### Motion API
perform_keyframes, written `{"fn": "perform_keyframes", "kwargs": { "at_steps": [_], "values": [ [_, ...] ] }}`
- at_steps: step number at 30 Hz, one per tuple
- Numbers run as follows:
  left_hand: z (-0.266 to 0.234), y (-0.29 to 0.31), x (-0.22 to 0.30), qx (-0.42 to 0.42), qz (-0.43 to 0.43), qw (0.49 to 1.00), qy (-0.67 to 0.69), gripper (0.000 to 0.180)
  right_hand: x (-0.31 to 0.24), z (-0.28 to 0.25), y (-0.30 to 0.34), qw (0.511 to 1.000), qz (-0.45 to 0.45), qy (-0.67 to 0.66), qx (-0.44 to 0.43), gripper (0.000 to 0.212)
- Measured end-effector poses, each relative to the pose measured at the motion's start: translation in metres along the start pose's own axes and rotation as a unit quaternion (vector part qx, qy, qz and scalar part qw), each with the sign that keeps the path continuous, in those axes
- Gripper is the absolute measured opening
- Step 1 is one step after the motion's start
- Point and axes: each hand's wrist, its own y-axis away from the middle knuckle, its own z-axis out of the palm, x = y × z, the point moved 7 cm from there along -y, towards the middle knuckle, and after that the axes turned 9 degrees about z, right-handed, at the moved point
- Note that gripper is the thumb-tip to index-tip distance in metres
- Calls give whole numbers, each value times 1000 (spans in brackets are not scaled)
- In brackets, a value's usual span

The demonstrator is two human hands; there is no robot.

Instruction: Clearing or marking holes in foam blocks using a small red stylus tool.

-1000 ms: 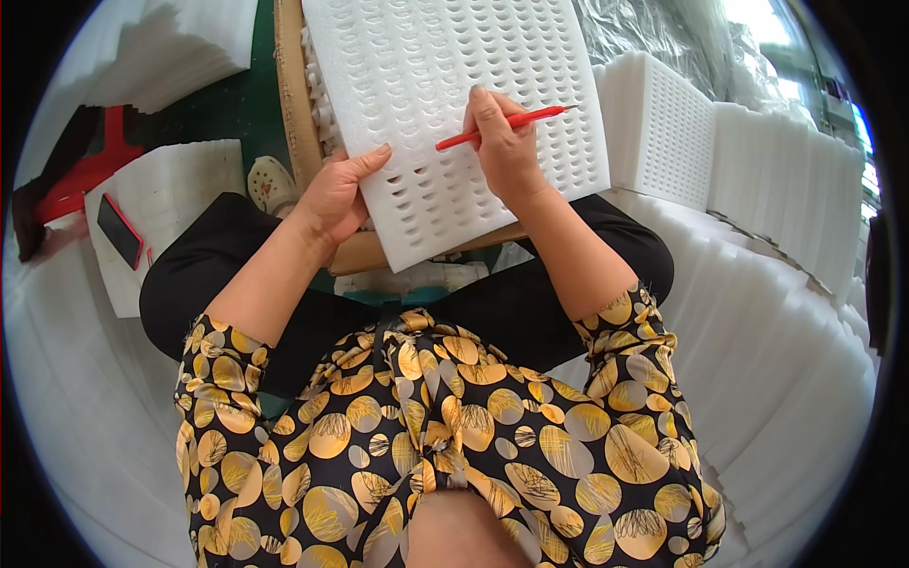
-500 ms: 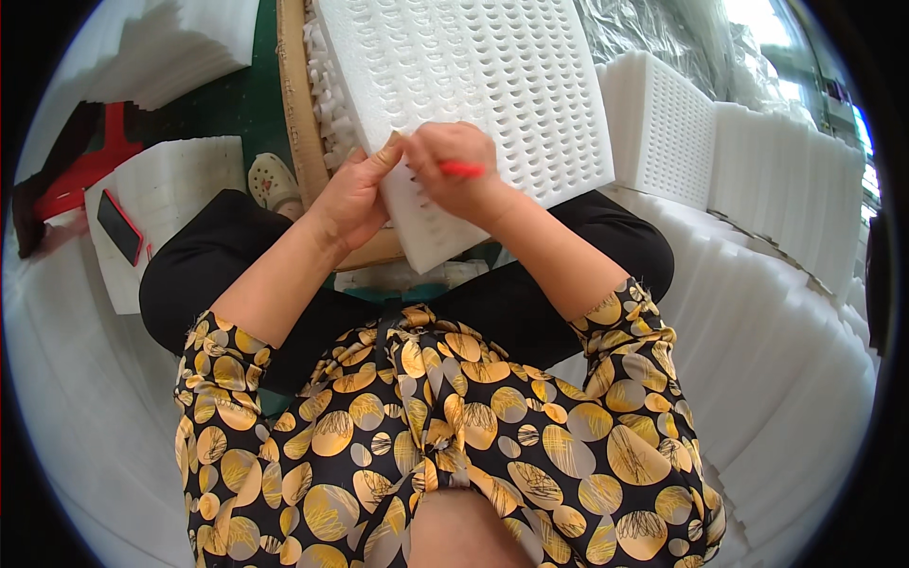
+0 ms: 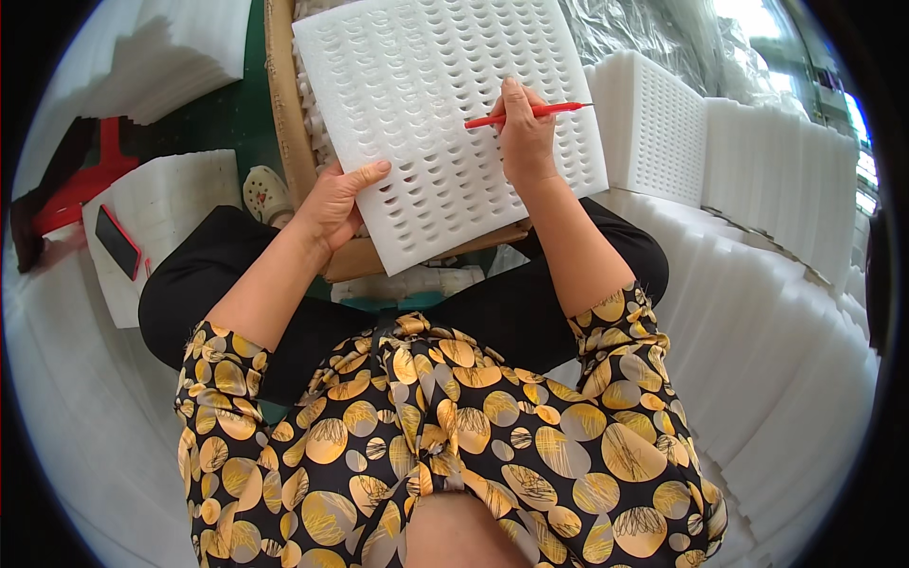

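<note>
A white foam block [image 3: 417, 204] with rows of crescent-shaped holes lies tilted in front of me, over a cardboard box. My left hand [image 3: 341, 201] grips its left edge near the close corner, thumb on top and fingers underneath. Over the right half of the block, my right hand [image 3: 526, 137] is closed around a slim red pen-like tool [image 3: 485, 122]. The tool lies crosswise in the fingers, its thin dark tip pointing right. Holes at the far left of the block look paler and shallower than the others.
The cardboard box [image 3: 281, 95] holds small white foam pieces. More foam blocks stand at the right [image 3: 653, 128] and upper left [image 3: 170, 57]. A phone with a red edge [image 3: 118, 241] rests on a foam stack at left. Clear plastic sheeting [image 3: 653, 47] lies behind.
My right hand has moved from the block's near-left edge, beside my left hand, up and right across its face. The block has tipped so more of its face shows.
</note>
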Motion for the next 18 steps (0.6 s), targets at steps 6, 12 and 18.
{"fn": "perform_keyframes", "kwargs": {
  "at_steps": [6, 12, 18],
  "values": [
    [8, 9, 4, 6, -17, 1000, -10, 39, -6, 21, 16, 980, -103, 159, -63, 36],
    [9, 9, 7, 13, -5, 1000, -24, 36, -5, 50, 34, 812, -359, 457, -53, 37],
    [20, 13, 6, -23, -6, 1000, -8, 35, -7, 53, 44, 842, -323, 428, -56, 36]
  ]
}}
